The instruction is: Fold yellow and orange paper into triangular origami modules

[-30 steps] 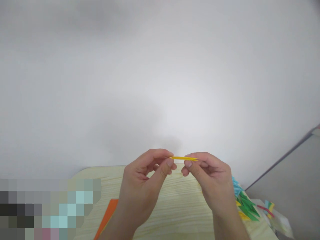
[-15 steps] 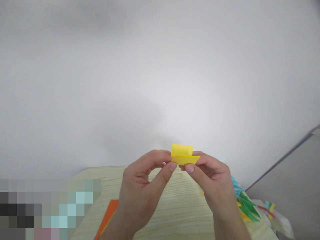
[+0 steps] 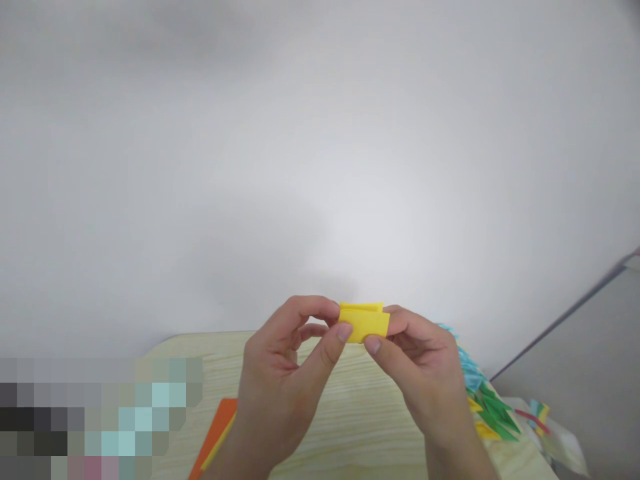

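A small piece of folded yellow paper (image 3: pixel 367 325) is held up between both hands, above the table. My left hand (image 3: pixel 287 373) pinches its left end, thumb on the near face and a fingertip at the upper left edge. At the lower right, the thumb of my right hand (image 3: pixel 425 363) presses the paper's bottom edge, with the fingers partly hidden behind it. A narrow folded strip shows along the top, behind the flat front panel.
The pale wood-grain table (image 3: pixel 370 413) stands against a white wall (image 3: pixel 320 167). Orange paper (image 3: pixel 215 433) lies at the left. Green folded paper pieces (image 3: pixel 497 410), light blue ones (image 3: pixel 470 370) and yellow ones (image 3: pixel 485 431) sit at the right edge, near a whitish bag (image 3: pixel 570 447).
The yellow paper's front panel has tipped upright toward me and its rear part has come down, so less shows above. Both hands keep their pinch, with the right shifted slightly left.
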### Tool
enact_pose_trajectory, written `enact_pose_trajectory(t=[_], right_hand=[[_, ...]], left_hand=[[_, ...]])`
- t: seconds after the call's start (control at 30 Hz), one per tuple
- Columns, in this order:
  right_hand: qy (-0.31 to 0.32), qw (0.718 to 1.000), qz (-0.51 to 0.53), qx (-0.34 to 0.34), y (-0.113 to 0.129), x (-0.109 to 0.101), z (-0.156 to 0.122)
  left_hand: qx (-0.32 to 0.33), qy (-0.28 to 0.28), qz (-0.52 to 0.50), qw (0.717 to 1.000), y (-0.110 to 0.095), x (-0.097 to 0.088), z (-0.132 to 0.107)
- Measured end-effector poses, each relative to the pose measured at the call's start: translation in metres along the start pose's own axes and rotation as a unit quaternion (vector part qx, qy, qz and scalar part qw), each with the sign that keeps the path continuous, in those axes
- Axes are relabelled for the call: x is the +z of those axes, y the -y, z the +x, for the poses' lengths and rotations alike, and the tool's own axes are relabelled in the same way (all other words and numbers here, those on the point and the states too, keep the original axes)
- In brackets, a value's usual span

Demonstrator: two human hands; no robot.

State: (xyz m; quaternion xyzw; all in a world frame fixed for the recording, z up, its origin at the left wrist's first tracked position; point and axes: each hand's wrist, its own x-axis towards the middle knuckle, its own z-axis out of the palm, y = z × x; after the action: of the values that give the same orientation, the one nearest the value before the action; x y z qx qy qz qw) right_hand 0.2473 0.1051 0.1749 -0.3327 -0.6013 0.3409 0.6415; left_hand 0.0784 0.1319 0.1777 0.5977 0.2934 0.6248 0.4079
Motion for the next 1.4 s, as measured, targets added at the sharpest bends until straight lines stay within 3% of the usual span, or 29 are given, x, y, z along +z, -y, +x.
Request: enact_pose_trajectory(t=[0.2,0.37,0.73,0.87,1.03,1.2,1.4], right_hand=[[-0.048,0.996,0.048,0.062,0.003,0.005,0.000],[-0.048,0.993,0.043,0.096,0.006,0.005,0.000],[-0.047,0.995,0.005,0.082,0.004,0.002,0.000],[-0.050,0.995,0.002,0.081,0.004,0.001,0.000],[-0.030,0.996,-0.030,0.077,0.008,0.000,0.001],[0.003,0.993,-0.110,0.043,0.008,-0.004,0.005],[0.001,0.996,-0.092,0.009,0.006,-0.007,0.006]], left_hand=[[0.006,-0.007,0.012,1.000,-0.001,0.000,-0.001],[0.011,-0.004,0.020,1.000,0.000,0.001,-0.002],[-0.012,-0.019,0.004,1.000,-0.004,0.003,-0.001],[-0.031,0.021,0.059,0.998,-0.005,0.000,0.000],[0.051,0.045,0.166,0.984,-0.007,-0.003,0.001],[0.135,0.131,0.265,0.946,-0.013,-0.006,0.000],[0.143,0.109,0.275,0.944,-0.017,-0.006,0.001]])
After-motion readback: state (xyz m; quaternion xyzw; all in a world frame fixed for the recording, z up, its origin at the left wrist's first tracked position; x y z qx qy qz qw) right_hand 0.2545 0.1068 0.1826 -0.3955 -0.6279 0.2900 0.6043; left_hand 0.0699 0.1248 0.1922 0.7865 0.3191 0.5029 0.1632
